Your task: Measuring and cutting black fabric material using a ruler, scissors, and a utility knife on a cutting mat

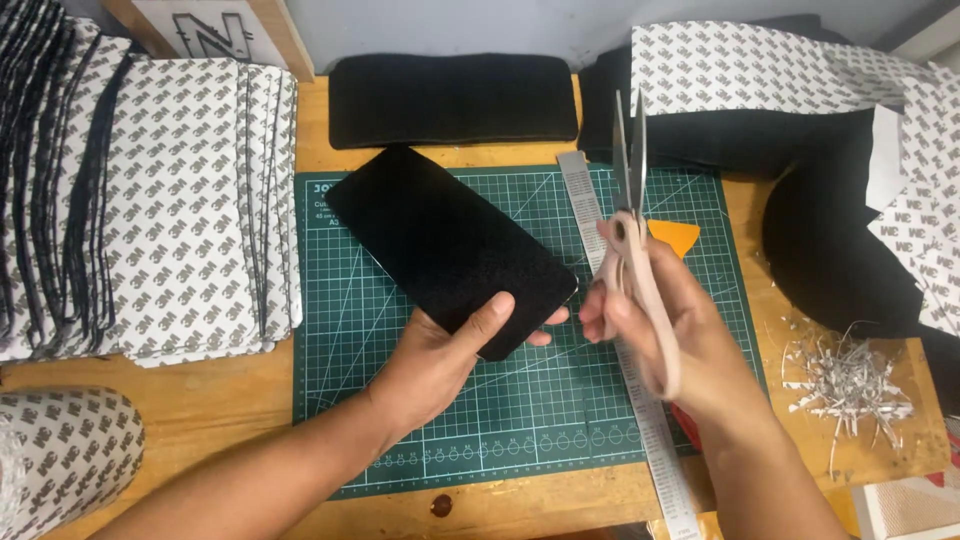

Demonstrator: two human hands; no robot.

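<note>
A: Left hand (440, 355) grips a black rounded foam-like pad (450, 250) by its near corner, thumb on top, holding it tilted just over the green cutting mat (520, 440).

B: And the right hand (660, 320) is wrapped round the pale-handled scissors (632, 200), blades up and pointing away, nearly together, beside the pad's right edge.

A: Steel ruler (650, 430) lies on the mat under that hand, orange scrap (675, 237) just behind it.

B: My worry: the left thumb sits close to the pad's edge. If the blades come in there, it could get nicked.

A: Agreed, and the pad is gripped by one corner only, so I'd judge it could twist and the cut wander.

B: Stacks of backed sheets (170, 200) wait left on the bench (230, 410), paper trimmings (850, 385) piled right.
</note>
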